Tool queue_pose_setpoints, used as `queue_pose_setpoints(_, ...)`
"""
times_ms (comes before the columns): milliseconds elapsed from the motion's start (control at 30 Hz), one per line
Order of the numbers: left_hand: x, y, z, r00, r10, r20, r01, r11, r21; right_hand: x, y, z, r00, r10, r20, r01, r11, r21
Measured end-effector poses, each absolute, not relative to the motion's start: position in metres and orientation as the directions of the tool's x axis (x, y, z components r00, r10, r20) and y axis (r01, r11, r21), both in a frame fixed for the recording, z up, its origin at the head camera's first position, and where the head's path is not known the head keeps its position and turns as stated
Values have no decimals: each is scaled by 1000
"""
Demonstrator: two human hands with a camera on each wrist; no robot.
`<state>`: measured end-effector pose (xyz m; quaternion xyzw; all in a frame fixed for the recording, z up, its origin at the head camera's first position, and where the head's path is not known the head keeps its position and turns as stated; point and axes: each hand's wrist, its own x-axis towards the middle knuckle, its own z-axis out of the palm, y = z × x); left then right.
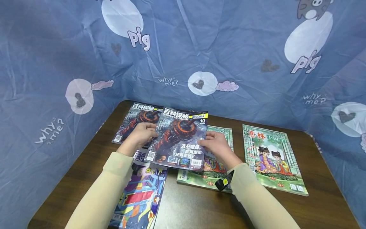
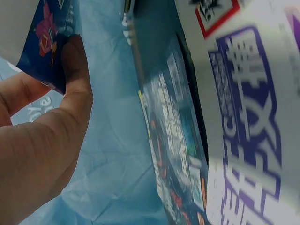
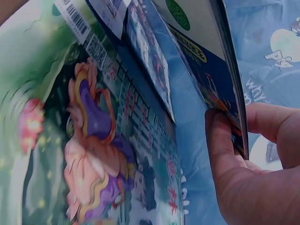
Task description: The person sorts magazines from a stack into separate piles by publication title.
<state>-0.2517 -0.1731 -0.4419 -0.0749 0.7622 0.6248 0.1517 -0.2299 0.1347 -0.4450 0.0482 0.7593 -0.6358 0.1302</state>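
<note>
A dark magazine [image 1: 180, 136] with an orange-red machine on its cover is held up above the table, cover facing me. My left hand [image 1: 143, 133] pinches its left edge, thumb on one face and fingers on the other. At the opposite edge, my right hand [image 1: 218, 144] grips it between thumb and fingers. In the right wrist view the held magazine [image 3: 220, 70] stands away from the green magazine [image 3: 93, 140] below. The left wrist view has a corner of the held magazine [image 2: 47, 42] in the left fingers.
A matching dark magazine [image 1: 128, 119] lies at the table's back left. A colourful magazine [image 1: 140, 194] lies in front of it. Partly covered in view is a green magazine [image 1: 194, 178]; another green magazine [image 1: 274, 156] lies at right. Blue printed cloth [image 1: 246, 47] hangs behind the wooden table [image 1: 74, 190].
</note>
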Motion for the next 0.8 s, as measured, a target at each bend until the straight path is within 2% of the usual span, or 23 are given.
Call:
queue_pose_setpoints(200, -256, -185, -441, -945, 40, -324, -308, 223, 925, -239, 119, -446, -957, -112, -267, 249, 151, -957)
queue_pose_setpoints(800, -269, -208, -440, -952, -68, -299, -306, 222, 926, -258, 82, -443, -964, -115, -241, 210, 232, -950)
